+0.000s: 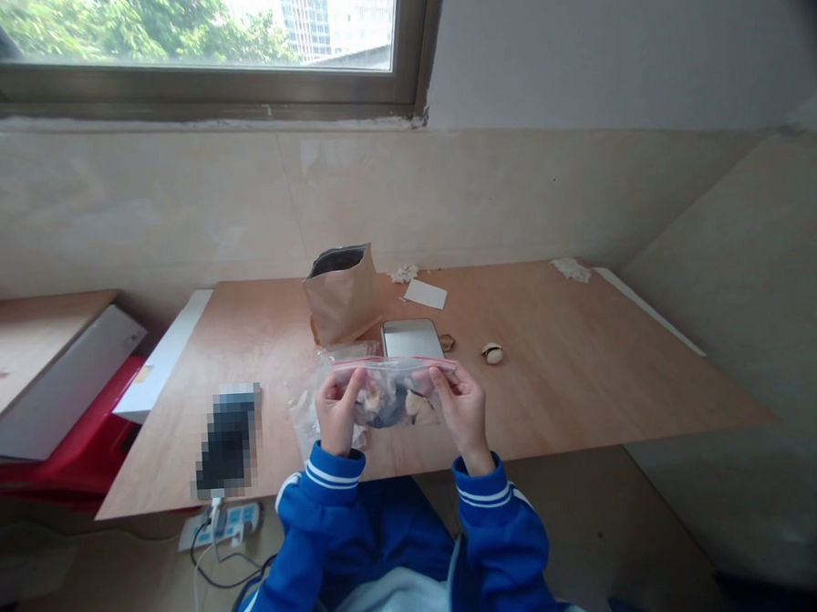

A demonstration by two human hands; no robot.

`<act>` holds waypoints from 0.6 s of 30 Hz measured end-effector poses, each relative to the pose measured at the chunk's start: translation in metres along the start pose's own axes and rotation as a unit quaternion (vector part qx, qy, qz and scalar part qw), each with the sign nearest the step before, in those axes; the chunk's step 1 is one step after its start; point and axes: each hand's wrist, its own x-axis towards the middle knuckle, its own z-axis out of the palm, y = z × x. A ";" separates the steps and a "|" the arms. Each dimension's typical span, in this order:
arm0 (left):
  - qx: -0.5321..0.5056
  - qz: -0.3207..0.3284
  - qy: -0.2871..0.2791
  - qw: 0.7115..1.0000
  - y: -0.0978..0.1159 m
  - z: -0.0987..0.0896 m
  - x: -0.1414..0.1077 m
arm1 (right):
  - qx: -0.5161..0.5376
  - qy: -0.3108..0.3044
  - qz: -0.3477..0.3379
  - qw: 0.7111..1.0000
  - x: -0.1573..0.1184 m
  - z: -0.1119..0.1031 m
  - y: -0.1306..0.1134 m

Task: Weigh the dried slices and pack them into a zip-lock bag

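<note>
My left hand [336, 410] and my right hand [463, 413] are both holding on to a clear zip bag [388, 397]. My fingers are pinching it on each side, close to the red strip along its top, and my hands are a little bit apart. The bag is up in front of me, over the edge of a wooden table [590, 369]. Inside the bag are pale lumps [420, 408] and some dark stuff [388, 409]. My blue sleeves [335, 470] with white stripes come down to my wrists. Under my left hand lies another clear plastic bag [304, 412]. Past my hands there is a flat silver thing [413, 339], a small brown bit [447, 342], and a pale shell [492, 354]. Farther back, a brown paper bag [341, 296] stands open by the wall, near a white paper slip [425, 293]. To the left on the table lies a dark flat thing [227, 441], too blurry to tell what it is.
</note>
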 end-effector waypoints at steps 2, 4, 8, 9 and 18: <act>0.002 0.003 0.007 1.000 0.001 -0.001 0.001 | -0.009 0.007 -0.005 1.000 -0.001 0.001 -0.002; 0.000 0.000 0.013 1.000 0.002 -0.002 0.002 | -0.015 0.017 -0.017 1.000 -0.002 0.002 -0.004; -0.003 -0.014 0.008 1.000 0.005 -0.003 0.002 | -0.033 0.026 -0.032 0.999 -0.004 0.004 -0.005; -0.001 -0.017 0.006 1.000 0.005 -0.002 0.002 | -0.039 0.031 -0.034 0.998 -0.004 0.004 -0.004; 0.018 -0.011 0.001 1.000 0.011 0.000 -0.002 | 0.004 0.055 -0.013 0.998 -0.002 0.006 -0.003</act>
